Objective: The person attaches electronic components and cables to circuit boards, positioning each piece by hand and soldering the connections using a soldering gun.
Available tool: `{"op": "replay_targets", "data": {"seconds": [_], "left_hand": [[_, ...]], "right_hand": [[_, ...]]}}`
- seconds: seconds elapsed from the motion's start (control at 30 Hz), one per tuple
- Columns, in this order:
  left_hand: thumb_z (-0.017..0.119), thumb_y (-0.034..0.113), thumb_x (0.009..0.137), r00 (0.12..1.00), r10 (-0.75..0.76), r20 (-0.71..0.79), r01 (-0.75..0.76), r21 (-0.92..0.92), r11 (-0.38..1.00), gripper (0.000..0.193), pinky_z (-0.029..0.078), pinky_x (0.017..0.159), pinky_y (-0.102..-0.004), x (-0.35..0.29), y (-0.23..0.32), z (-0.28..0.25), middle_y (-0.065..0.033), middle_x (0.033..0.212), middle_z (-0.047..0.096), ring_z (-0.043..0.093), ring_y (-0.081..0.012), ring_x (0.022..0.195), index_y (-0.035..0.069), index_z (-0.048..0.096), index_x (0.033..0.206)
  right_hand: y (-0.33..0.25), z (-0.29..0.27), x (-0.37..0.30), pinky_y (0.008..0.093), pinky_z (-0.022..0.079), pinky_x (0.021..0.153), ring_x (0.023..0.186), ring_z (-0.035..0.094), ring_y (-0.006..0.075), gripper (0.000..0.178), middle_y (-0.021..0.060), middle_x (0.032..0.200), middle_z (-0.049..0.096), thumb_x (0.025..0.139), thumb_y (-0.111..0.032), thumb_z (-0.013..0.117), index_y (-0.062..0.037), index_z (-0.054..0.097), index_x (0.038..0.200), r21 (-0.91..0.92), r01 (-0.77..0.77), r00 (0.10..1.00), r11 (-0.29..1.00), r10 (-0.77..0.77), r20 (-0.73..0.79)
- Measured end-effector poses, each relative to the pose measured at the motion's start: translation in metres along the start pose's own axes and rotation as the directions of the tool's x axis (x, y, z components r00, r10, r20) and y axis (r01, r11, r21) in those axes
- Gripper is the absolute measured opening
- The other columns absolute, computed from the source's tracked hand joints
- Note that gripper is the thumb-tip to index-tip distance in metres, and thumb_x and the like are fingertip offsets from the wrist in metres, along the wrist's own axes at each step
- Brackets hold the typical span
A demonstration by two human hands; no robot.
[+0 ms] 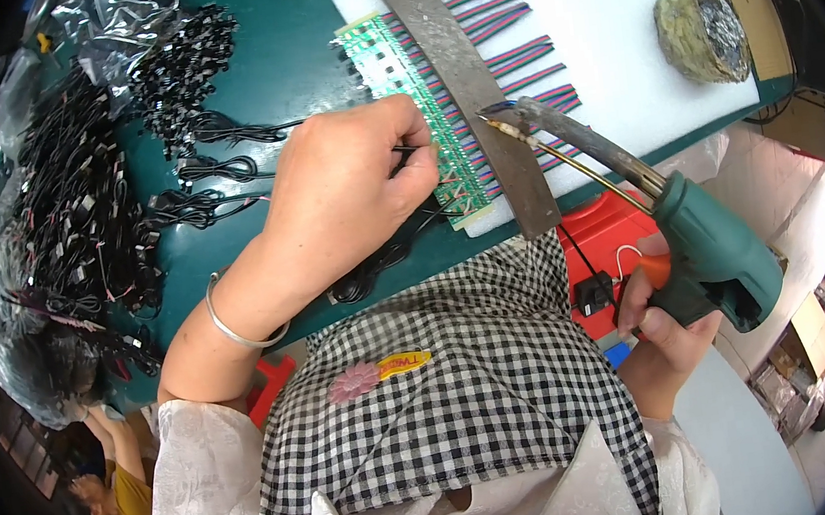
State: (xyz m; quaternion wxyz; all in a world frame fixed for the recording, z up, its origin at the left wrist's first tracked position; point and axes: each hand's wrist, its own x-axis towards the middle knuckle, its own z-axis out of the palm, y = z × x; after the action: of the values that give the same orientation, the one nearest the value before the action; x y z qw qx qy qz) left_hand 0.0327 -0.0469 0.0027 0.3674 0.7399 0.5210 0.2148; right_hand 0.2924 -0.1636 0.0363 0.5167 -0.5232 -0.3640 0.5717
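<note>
Head view: a person bends over a dark green work surface (291, 59); both hands are busy at a circuit strip
Left hand (350, 189): its grip is pinched narrow on a thin black wire (413, 148), holding the wire's end against the board edge; a silver bangle (239, 328) sits on the wrist
Right hand (666, 326): its grip is wrapped full round the handle of a teal pistol-shaped soldering gun (709, 256); the tip lies close beside the board
Board: a long green circuit strip (404, 77) lies on a white foam pad (609, 26), red, blue and green ribbon wires (508, 21) fanned from it, a flat grey metal bar (464, 81) laid across them
Handling, as judged: wire is light, limp and slippery, best held near its bared end; board is thin and fragile, better steadied by its edges; gun is heavier and hot at the tip, handle only
Nearby: heaps of black cable bundles (77, 222) to the left; a tarnished lump of metal wool (701, 34) on the pad
</note>
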Motion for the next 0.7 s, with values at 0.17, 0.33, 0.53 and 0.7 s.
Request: {"op": "replay_targets", "data": {"seconds": [0.17,0.33,0.53,0.7], "left_hand": [[0.064,0.006,0.075,1.0,0.018,0.02,-0.018,0.035,0.999,0.01,0.038,0.044,-0.0235,-0.005,0.001,-0.009,-0.0039,0.054,0.051,0.044,-0.0077,0.045,0.0,0.057,0.076],[0.062,0.006,0.079,0.99,-0.082,-0.116,0.089,0.059,0.994,0.008,0.044,0.051,-0.0284,-0.024,-0.005,-0.038,-0.0099,0.065,0.059,0.057,-0.0191,0.056,0.001,0.058,0.082],[0.067,0.005,0.069,0.967,0.189,-0.173,-0.096,0.441,0.893,0.011,0.043,0.068,-0.0361,-0.01,-0.033,-0.057,-0.0086,0.075,0.056,0.052,-0.0263,0.077,0.004,0.06,0.077],[0.066,0.006,0.07,0.971,0.199,-0.133,-0.13,0.404,0.905,0.014,0.041,0.069,-0.0376,-0.002,-0.036,-0.053,-0.01,0.075,0.055,0.051,-0.0286,0.08,0.004,0.055,0.08]], "right_hand": [[0.004,-0.008,-0.002,0.0244,0.045,0.04,0.049,0.053,0.0178,0.062,0.0276,0.105,0.054,0.064,-0.007,0.074,0.0145,0.042,0.113,-0.002,0.046,0.999,0.999,-0.046,0.003],[0.0,-0.006,0.002,0.0224,0.042,0.04,0.045,0.05,0.0151,0.064,0.0194,0.077,0.057,0.066,-0.015,0.076,0.0159,0.043,0.111,-0.035,0.052,0.998,0.998,-0.053,-0.021],[-0.002,0.0,0.008,0.0217,0.039,0.04,0.042,0.048,0.0142,0.063,0.0132,0.063,0.054,0.066,-0.019,0.074,0.0153,0.044,0.11,-0.065,0.07,0.997,0.995,-0.069,0.02],[-0.001,0.004,0.006,0.0215,0.04,0.038,0.043,0.048,0.0137,0.066,0.0086,0.057,0.049,0.069,-0.019,0.073,0.0134,0.037,0.114,-0.051,0.101,0.995,0.994,-0.101,-0.002]]}}
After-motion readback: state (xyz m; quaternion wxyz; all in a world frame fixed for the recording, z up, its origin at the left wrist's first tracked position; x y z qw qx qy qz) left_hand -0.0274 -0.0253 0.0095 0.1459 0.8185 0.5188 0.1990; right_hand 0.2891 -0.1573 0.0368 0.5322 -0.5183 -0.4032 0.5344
